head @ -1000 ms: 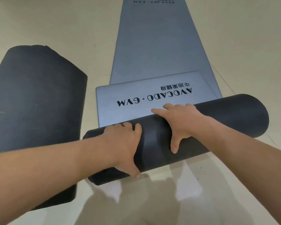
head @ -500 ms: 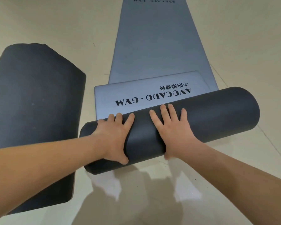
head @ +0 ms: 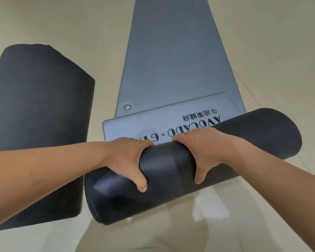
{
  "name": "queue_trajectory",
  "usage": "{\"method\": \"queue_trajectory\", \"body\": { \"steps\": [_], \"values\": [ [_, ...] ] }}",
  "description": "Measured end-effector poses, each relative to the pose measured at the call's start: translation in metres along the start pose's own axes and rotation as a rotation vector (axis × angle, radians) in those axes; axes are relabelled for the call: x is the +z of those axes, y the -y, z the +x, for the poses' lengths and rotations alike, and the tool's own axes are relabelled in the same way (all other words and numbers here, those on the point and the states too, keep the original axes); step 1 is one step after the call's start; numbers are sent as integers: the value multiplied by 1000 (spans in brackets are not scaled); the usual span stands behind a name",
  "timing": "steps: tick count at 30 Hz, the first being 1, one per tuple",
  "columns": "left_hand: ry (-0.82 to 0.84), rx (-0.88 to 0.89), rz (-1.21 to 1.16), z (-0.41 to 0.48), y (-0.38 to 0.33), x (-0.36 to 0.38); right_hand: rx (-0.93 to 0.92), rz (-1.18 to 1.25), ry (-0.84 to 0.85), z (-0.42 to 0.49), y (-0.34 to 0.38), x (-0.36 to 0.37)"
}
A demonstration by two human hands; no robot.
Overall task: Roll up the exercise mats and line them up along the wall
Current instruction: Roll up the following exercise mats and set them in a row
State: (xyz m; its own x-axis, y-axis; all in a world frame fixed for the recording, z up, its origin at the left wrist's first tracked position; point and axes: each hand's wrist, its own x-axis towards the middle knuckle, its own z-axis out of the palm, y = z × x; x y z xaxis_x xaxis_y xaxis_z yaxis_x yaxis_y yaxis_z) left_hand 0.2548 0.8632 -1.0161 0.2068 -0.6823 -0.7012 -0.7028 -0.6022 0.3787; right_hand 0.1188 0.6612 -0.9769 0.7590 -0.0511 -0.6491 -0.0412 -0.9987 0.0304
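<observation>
A dark roll of exercise mat (head: 167, 168) lies crosswise on the floor in front of me. Its grey unrolled end (head: 171, 120) with the printed words "AVOCADO · GYM" sticks out beyond it. My left hand (head: 127, 157) and my right hand (head: 204, 148) both curl over the top of the roll, fingers on the far side and thumbs on the near side. A second grey mat (head: 173, 57) lies flat underneath and stretches away from me; a metal eyelet (head: 127, 106) shows at its near left corner.
A larger dark mat (head: 36, 113) lies to the left, partly under my left forearm. Pale tiled floor (head: 280, 51) surrounds the mats on both sides.
The roll has advanced over the printed end, now covering part of the lettering. My hands went from flat on top to curled over the roll. The eyelet has come into view.
</observation>
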Motion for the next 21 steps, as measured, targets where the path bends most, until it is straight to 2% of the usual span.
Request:
{"method": "queue_trajectory", "body": {
  "steps": [2,4,7,9,11,13,16,19,21],
  "values": [
    [157,-1,-167,4,8,3,-9,134,90,-10,0,1],
    [213,-21,-258,14,20,-5,-22,162,65,-20,3,0],
    [139,-81,-269,24,38,-30,2,69,-72,-31,20,1],
    [79,-114,-257,27,50,-44,129,-43,-61,-30,42,9],
    [39,-132,-195,25,55,-52,249,-113,-17,-21,62,22],
    [-18,-126,-71,15,46,-58,270,-158,-49,-8,65,28],
    [-101,-76,111,-7,19,-65,212,-236,-67,7,43,14],
    [-11,-112,211,-19,1,-51,147,-193,1,25,20,-17],
    [-19,-171,300,-18,0,-29,133,-127,38,37,11,-35]
  ]
}}
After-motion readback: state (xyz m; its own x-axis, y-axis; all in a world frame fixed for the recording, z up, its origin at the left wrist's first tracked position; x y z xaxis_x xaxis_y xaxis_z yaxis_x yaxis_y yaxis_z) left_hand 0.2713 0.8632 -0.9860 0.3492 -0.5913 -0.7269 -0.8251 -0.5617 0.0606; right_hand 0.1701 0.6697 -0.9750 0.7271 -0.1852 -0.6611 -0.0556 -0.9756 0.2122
